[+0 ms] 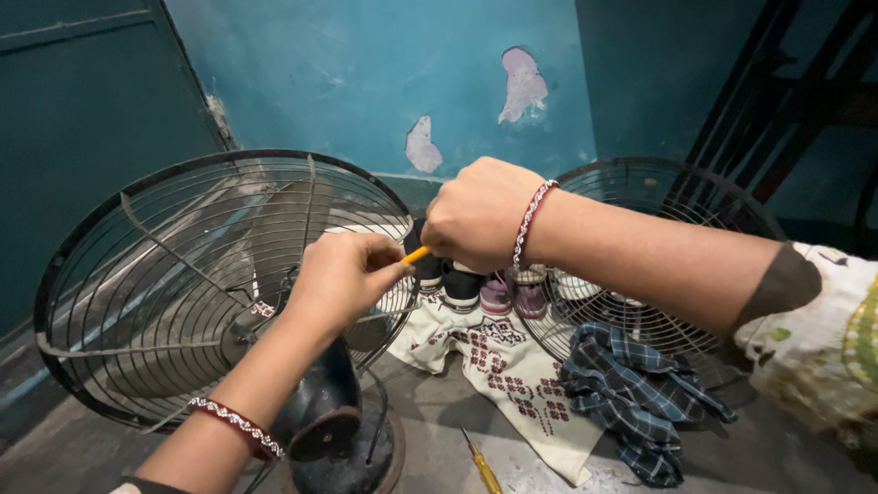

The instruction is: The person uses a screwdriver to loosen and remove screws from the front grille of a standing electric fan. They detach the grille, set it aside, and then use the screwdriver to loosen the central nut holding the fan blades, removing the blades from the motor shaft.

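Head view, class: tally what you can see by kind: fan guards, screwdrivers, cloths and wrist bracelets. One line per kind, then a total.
Fan guards: 2, the near fan guard and the far fan guard
Screwdrivers: 2, the held screwdriver and the floor screwdriver
Cloths: 2, the embroidered cloth and the checked cloth
Bracelets: 2, the left bracelet and the right bracelet
Total: 8

We see everything through a single camera, worn on the head and tilted down and forward over our own forearms. It sits close: our left hand [340, 274] and right hand [477, 215] fill the middle of the frame, meeting just above the rim of the fan guard [137, 293]. Both arms enter from the bottom and right edges. Beyond them the view runs to the blue wall [366, 73], which closes off the top, while the floor [439, 421] takes up the lower part. No second view overlaps this one.
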